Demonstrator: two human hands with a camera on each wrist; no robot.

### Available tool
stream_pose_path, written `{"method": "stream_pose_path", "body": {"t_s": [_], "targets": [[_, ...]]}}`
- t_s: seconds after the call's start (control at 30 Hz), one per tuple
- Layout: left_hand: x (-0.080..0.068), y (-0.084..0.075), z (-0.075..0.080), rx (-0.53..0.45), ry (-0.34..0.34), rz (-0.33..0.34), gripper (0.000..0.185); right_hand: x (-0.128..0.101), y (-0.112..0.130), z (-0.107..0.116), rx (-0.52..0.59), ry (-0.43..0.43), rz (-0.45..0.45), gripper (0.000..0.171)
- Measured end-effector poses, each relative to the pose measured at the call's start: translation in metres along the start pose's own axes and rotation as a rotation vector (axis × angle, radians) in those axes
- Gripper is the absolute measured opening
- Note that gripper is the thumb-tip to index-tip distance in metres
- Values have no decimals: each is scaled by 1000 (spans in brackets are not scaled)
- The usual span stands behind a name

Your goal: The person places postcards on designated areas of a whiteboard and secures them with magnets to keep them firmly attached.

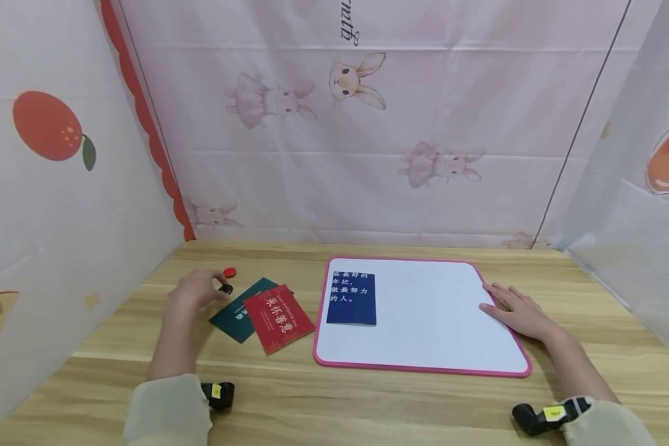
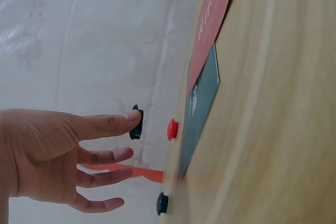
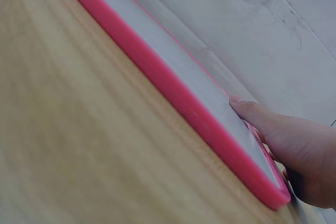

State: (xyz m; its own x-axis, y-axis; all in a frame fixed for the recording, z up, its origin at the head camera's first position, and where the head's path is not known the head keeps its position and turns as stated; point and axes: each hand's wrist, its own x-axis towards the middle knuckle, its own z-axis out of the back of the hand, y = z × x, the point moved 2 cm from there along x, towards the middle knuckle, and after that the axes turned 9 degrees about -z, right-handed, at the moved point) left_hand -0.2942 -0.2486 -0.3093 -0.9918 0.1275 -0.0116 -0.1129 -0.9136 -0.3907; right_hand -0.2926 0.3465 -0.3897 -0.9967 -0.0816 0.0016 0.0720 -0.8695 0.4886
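The left hand [image 1: 196, 288] pinches a black magnet [image 1: 225, 289] just above the counter [image 1: 368, 402], beside a red magnet [image 1: 230, 272] and two cards. Rightward, the right hand [image 1: 515, 308] rests flat, fingers relaxed, on the whiteboard's [image 1: 435, 316] right edge.

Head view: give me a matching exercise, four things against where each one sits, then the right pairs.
Things:
1. blue card
2. red card
3. black magnet
4. right hand

Places:
A. at the left hand's fingertips
B. lying over the green card
C. on the whiteboard's left part
D. resting on the whiteboard's right edge

Pairs: 1-C, 2-B, 3-A, 4-D
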Motion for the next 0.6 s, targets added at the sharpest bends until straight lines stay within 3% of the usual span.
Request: {"method": "stream_pose_path", "body": {"t_s": [0.27,0.6], "targets": [[6,-24,5,26,-13,-25,32,1,-1,1,6,-2,14,71],[13,-46,-1,55,-17,-37,31,1,-4,-1,4,-11,15,71]]}}
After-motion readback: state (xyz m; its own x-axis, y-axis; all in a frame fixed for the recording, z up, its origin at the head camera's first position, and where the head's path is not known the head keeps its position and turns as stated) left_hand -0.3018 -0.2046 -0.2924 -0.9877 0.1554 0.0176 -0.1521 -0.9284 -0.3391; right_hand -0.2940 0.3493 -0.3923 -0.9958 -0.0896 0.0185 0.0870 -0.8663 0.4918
